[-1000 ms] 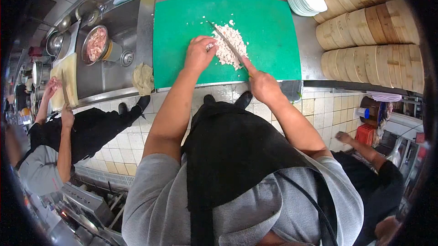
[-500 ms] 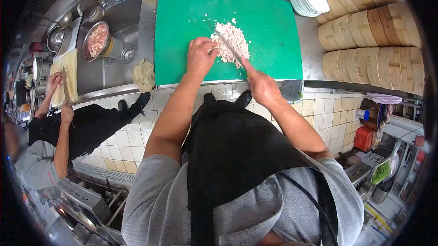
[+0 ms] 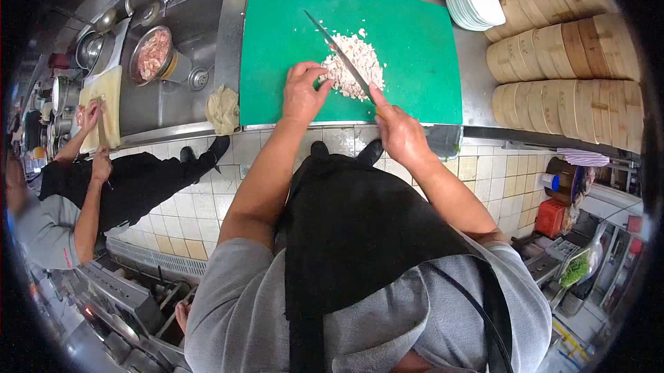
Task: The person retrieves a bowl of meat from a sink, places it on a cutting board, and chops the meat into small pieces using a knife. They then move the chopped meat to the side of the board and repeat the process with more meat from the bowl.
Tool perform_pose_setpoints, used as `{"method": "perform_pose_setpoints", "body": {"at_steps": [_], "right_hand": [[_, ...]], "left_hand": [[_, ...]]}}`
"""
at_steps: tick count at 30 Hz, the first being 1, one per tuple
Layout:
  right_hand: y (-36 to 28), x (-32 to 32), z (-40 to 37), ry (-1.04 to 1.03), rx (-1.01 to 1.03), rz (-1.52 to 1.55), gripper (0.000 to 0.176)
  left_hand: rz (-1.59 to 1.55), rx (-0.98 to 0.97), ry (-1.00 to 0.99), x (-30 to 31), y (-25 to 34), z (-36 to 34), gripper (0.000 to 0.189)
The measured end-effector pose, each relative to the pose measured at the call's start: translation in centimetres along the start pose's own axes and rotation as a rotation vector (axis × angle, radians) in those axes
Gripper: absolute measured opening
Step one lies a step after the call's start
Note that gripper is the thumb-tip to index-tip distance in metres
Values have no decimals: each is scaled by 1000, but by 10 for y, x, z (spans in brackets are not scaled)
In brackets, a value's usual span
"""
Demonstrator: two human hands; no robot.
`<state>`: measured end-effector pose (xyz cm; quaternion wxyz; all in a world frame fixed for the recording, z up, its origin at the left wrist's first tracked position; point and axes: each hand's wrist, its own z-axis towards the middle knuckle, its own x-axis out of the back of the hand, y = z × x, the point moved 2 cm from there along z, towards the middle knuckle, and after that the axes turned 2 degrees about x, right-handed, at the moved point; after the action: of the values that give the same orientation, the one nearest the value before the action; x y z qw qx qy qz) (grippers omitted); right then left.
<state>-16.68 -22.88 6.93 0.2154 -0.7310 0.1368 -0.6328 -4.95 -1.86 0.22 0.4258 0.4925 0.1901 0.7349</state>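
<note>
Green board (image 3: 422, 48) spread wide in front of me, and across it the long knife (image 3: 339, 50), slanting from my right hand up to a tip far and left! My right hand (image 3: 403, 139) is closed on the handle, nearer my body than the pile. My left hand (image 3: 303, 94) is loosely curled, its fingers at the pile's left edge, the nearer hand. The chopped meat (image 3: 372, 63) sits mid-board under the slanting blade, tiny scraps (image 3: 362, 32) just beyond!
</note>
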Motion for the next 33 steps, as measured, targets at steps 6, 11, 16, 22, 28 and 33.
{"method": "perform_pose_setpoints", "body": {"at_steps": [6,11,16,22,28,33], "right_hand": [[-8,-1,-2,-79,-32,-39,72],[7,-20,0,-127,-16,-76,73],[-14,-4,-5,50,59,86,70],[-11,-9,-4,39,91,77,68],[-9,-19,-1,-92,84,-21,68],[-14,-19,-5,-58,88,-7,71]], "left_hand": [[5,-26,-87,-3,-7,-5,18],[-92,66,-119,0,-9,-5,20],[-76,121,-109,9,-11,-8,23],[8,5,-88,12,-18,-15,22],[-65,70,-59,15,-26,-16,18],[-165,201,18,28,-33,-20,12]]}}
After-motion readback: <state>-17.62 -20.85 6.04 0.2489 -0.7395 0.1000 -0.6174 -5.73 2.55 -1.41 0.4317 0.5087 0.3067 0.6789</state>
